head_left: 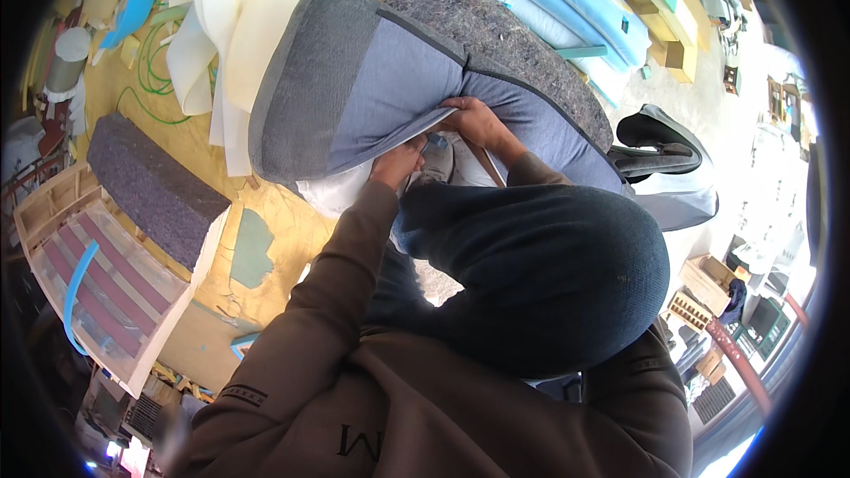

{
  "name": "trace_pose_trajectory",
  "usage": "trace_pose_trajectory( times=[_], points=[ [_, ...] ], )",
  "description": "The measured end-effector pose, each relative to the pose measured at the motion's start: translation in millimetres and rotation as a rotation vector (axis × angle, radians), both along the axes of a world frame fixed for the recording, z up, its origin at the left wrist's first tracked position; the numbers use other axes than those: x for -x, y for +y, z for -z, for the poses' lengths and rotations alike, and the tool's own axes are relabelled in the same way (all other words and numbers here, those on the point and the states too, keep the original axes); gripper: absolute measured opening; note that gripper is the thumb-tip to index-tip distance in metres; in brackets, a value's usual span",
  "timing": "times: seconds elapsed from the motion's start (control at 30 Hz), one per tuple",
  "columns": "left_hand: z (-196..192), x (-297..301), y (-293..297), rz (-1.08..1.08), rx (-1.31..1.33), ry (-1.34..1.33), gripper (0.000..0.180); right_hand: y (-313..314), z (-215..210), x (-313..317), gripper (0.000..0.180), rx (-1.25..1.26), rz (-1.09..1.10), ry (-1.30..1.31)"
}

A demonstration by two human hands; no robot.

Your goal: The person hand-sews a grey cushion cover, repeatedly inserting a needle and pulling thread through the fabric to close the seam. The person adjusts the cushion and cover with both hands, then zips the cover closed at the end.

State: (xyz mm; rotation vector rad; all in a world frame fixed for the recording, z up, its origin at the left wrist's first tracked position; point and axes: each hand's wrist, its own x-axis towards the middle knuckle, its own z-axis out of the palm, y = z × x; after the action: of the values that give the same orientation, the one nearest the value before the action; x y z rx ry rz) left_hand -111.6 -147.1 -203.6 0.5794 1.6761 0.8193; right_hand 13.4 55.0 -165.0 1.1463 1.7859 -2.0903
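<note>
A curved upholstered sofa piece point(403, 71) in blue-grey and darker grey fabric lies in front of me, against my raised knee. My right hand point(478, 123) is closed on the loose edge of its fabric cover point(390, 128), lifting the edge a little. Just left of it and lower, my left hand point(400, 162) is closed at the same edge. A small grey-blue thing shows beside its fingertips; what the fingers hold is too small to tell. White lining point(332, 192) shows under the cover edge.
Left stands a wooden seat frame point(133, 279) with webbing and a speckled felt pad point(155, 186). White foam sheets point(239, 26) and blue wrapped rolls point(553, 4) lie beyond the sofa piece. A black-and-grey covered piece point(660, 155) is at right.
</note>
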Motion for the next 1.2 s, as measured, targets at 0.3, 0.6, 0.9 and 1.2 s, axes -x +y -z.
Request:
trace_pose_trajectory(
  times=[0.3, 0.6, 0.9, 1.2],
  points=[
    [-26.1, 4.5, 14.7, -0.062, 0.158, -0.152, 0.036, -2.4, -5.8, -2.5, 0.041, -0.17, -0.122, -0.129],
    [4.4, -11.7, 21.5, -0.12, 0.062, 0.108, 0.034, 10.0, 44.0, -8.1, 0.046, -0.071, -0.137, -0.101],
    [-20.6, 1.3, 22.1, -0.16, 0.117, -0.179, 0.033, -2.1, -24.5, 0.1, 0.045, -0.363, -0.162, -0.11],
    [-14.9, 11.7, 21.3, -0.254, 0.023, -0.223, 0.033, -49.5, -155.3, -37.5, 0.028, -0.169, 0.039, 0.197]
  ],
)
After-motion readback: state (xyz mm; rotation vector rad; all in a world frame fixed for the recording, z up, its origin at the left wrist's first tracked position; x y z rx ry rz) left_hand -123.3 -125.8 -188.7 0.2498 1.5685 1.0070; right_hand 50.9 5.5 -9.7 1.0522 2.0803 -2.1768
